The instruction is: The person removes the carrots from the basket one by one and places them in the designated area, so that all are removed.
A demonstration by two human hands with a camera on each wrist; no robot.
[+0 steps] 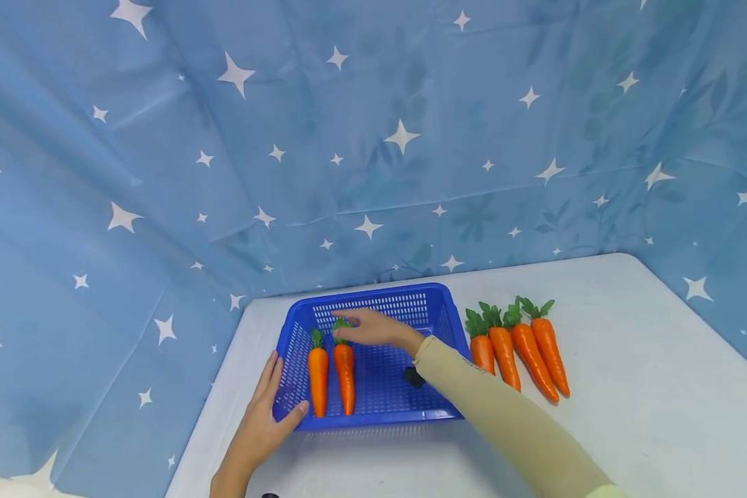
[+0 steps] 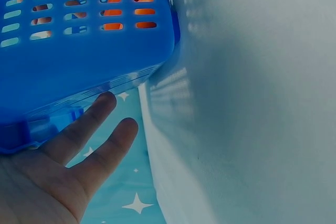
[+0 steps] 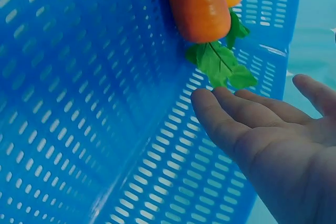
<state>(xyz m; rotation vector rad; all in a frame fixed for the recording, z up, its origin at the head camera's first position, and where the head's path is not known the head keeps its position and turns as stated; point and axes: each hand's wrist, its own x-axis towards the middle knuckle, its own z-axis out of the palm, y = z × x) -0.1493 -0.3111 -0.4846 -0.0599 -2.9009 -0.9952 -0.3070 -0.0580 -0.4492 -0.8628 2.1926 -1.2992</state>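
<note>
A blue perforated plastic basket (image 1: 386, 418) holds two orange carrots with green leafy tops, the left carrot (image 1: 318, 380) and the right carrot (image 1: 345, 377), lying side by side. My right hand (image 1: 373, 326) reaches over the basket, its fingers extended just by the right carrot's leaves (image 3: 220, 64). Nothing is in its grasp in the right wrist view. At the basket's front left corner is my left hand (image 1: 258, 422), thumb at the front rim and fingers along the left side. Its straight, spread fingers (image 2: 113, 142) show next to the basket's outer wall (image 2: 84, 61).
Several more carrots (image 1: 538, 360) lie on the white table (image 1: 647, 387), right of the basket. A small black object (image 1: 413, 377) shows inside the basket, partly behind the right sleeve (image 1: 498, 415). Behind the table hangs a blue curtain (image 1: 324, 173) with white stars.
</note>
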